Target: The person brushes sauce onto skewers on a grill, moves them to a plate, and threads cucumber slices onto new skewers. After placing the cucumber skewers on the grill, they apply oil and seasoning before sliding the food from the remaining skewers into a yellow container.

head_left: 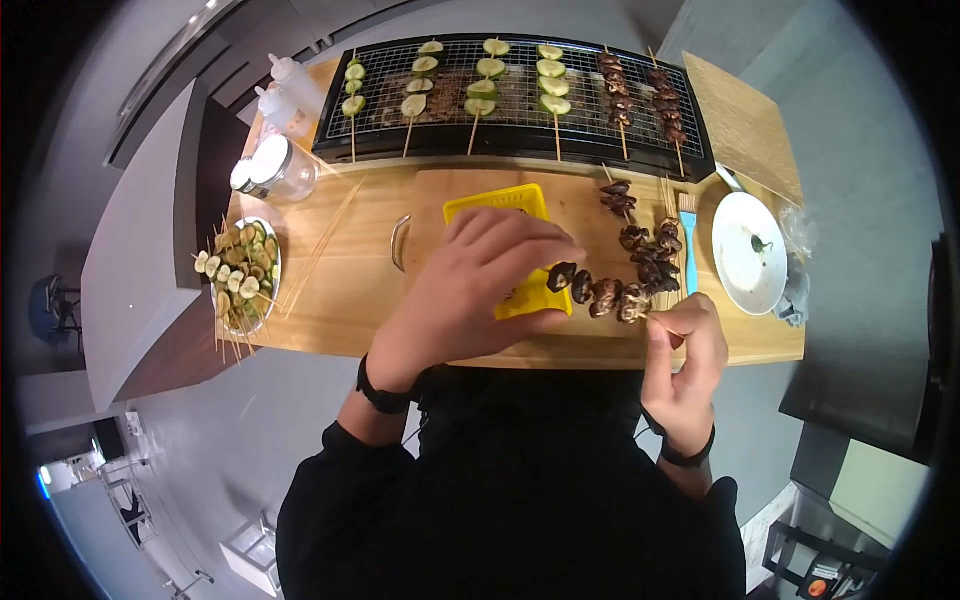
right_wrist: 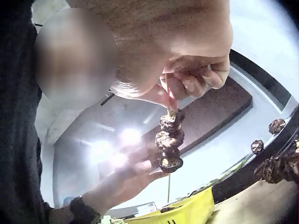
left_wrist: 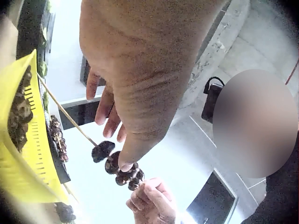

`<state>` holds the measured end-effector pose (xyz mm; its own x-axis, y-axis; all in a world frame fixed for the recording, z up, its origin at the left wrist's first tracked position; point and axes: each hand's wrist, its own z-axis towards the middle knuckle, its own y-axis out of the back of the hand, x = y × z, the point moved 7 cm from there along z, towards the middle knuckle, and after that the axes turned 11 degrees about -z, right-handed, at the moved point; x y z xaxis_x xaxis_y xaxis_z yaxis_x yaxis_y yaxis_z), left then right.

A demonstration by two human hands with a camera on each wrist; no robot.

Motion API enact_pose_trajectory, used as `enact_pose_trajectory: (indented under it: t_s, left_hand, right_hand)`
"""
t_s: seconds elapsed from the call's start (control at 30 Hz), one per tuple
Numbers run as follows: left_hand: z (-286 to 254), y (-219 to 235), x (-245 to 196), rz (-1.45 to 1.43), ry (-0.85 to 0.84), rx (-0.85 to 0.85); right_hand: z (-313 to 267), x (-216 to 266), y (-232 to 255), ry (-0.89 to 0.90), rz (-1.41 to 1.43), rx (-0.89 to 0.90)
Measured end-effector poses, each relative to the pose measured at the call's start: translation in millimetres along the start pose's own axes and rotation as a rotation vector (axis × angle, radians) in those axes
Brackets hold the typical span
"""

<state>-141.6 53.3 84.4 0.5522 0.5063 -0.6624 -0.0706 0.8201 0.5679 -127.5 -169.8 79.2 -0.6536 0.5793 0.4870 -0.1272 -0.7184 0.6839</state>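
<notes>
Squeeze bottles [head_left: 288, 100] stand near jars [head_left: 288, 168]; perhaps a pale stool [head_left: 252, 556] on the floor [head_left: 235, 410].

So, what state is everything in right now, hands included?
Held skewer: threaded with dark pieces
Right hand: fingers pinching its stick end
Left hand: open, thumb touching the skewer
Grill: laden with skewers; lit or not, cannot tell
Yellow basket: holding more dark pieces
Plate: heaped with skewers
White bowl: smeared, scrap inside
Brush: lying flat
Squeeze bottles: upright
Jar: lidded
</notes>
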Motion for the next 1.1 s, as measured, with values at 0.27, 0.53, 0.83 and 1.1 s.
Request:
enact_pose_trajectory:
  t_s: [0.27,0.53,0.83,1.1]
  left_hand:
    - [2.7,-10.4,1.6,0.015,-0.04,0.005]
    - [-0.2,-4.8,12.8,0.053,0.001,-0.043]
    - [-13.8,-5.4,53.1,0.085,0.147,-0.017]
    - [-14.3,2.1,51.8,0.146,0.228,-0.051]
  right_hand:
    - [9.0,10.3,-6.6,0.09,-0.042,0.025]
    - [4.2,7.2,16.6,0.017,-0.04,-0.019]
    - [-10.2,-17.9,64.1,-0.11,-0.059,-0.145]
    - [-12.5,-15.3,54.5,-0.103,-0.035,-0.134]
